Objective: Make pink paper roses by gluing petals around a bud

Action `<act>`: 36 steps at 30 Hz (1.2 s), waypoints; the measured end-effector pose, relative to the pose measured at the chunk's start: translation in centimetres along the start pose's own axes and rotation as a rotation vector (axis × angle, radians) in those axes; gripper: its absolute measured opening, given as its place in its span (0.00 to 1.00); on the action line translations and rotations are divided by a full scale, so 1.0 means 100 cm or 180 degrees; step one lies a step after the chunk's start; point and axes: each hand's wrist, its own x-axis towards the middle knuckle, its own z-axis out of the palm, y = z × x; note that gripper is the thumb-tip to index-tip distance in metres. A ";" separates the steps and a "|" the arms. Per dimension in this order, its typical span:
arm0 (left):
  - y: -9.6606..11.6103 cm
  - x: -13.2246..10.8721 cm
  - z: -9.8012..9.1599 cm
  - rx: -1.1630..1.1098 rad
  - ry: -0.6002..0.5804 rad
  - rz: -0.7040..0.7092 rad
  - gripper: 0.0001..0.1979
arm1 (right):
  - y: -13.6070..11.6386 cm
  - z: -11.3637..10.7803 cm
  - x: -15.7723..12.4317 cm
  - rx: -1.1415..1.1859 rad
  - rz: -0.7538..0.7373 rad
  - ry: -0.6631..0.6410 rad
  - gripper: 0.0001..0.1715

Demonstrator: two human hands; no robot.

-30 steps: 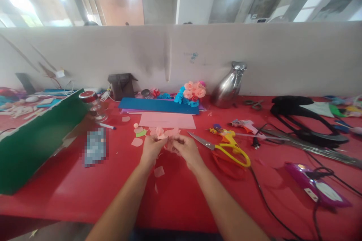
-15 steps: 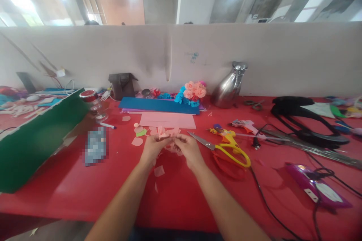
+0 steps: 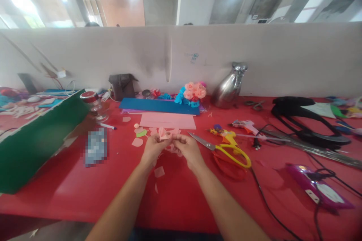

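My left hand (image 3: 153,148) and my right hand (image 3: 187,150) meet over the middle of the red table. Both are closed in a pinch on a small pink paper flower (image 3: 163,134), whose curled petals rise above the left fingers. The right fingertips press at its near right side. Loose pink petal pieces lie under and around the hands, among them a cut petal (image 3: 137,142) to the left and a pale petal (image 3: 159,172) nearer me. Just right of my right hand are scissors (image 3: 233,154) with yellow handles. Part of the flower is hidden by my fingers.
Behind the hands lie pink paper (image 3: 168,121), a blue sheet (image 3: 158,106) and finished paper flowers (image 3: 195,92). A steel jug (image 3: 229,86) stands at the wall. Glue guns (image 3: 227,135), cords and a purple power strip (image 3: 319,188) occupy the right. A green board (image 3: 42,143) stands left.
The pink flower in my fingers has tilted slightly and its petal shows a little differently. Both hands stay in nearly the same place.
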 end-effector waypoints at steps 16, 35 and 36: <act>-0.002 0.001 -0.001 0.0299 0.0133 0.0124 0.11 | 0.005 0.001 0.000 -0.0210 -0.0179 -0.0152 0.15; 0.007 -0.004 0.002 -0.0024 0.0084 0.0265 0.18 | 0.002 0.001 0.000 -0.0690 -0.0744 -0.0041 0.19; 0.007 -0.004 0.002 0.0032 0.0063 0.0298 0.18 | 0.003 0.000 0.001 -0.0718 -0.0851 0.0023 0.18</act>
